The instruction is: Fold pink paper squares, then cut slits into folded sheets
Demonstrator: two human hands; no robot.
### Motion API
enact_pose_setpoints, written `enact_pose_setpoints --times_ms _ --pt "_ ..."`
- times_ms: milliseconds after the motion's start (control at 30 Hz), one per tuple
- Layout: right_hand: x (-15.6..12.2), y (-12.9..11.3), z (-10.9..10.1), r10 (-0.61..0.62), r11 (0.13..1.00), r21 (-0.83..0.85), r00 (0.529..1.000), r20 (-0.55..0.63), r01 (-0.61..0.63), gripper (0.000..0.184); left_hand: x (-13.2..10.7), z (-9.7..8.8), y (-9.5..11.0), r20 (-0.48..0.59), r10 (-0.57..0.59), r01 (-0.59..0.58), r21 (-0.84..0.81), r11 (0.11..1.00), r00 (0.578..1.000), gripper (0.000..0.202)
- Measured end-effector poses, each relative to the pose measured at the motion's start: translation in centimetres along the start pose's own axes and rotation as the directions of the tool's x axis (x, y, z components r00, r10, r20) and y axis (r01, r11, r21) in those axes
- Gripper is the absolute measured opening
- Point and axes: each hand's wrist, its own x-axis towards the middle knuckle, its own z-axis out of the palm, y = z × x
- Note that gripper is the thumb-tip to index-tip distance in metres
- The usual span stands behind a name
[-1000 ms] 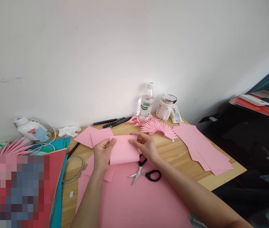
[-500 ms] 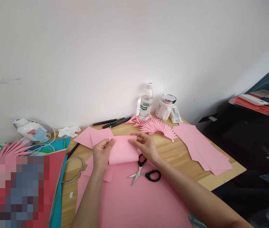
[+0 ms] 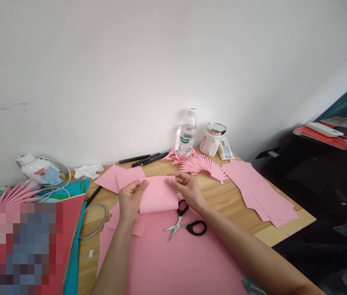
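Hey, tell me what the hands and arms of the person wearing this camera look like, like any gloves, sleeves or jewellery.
The left hand and right hand are both gloveless. No sleeve shows on the left forearm or right forearm, and no watch or bracelet at either wrist. No rings are visible, though some fingers are partly hidden.

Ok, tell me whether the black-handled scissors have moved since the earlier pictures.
No. Judged against the wooden table, the black-handled scissors lie in the same spot, blades open; the whole view has only shifted slightly.
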Motion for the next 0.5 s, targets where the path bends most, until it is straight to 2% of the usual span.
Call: enact_pose_setpoints --times_ms 333,500 --pt "0.10 0.05 -0.03 -0.025 0.999 -0.026 1.000 -0.001 0.025 0.033 0.04 0.06 -0.06 0.004 -0.034 0.034 -0.013 0.999 0.999 0.033" --pt "0.07 0.05 0.03 -0.019 0.999 -0.045 0.999 -0.043 0.017 0.034 0.06 0.01 -0.06 0.003 -0.038 0.038 -0.017 0.999 0.999 0.032"
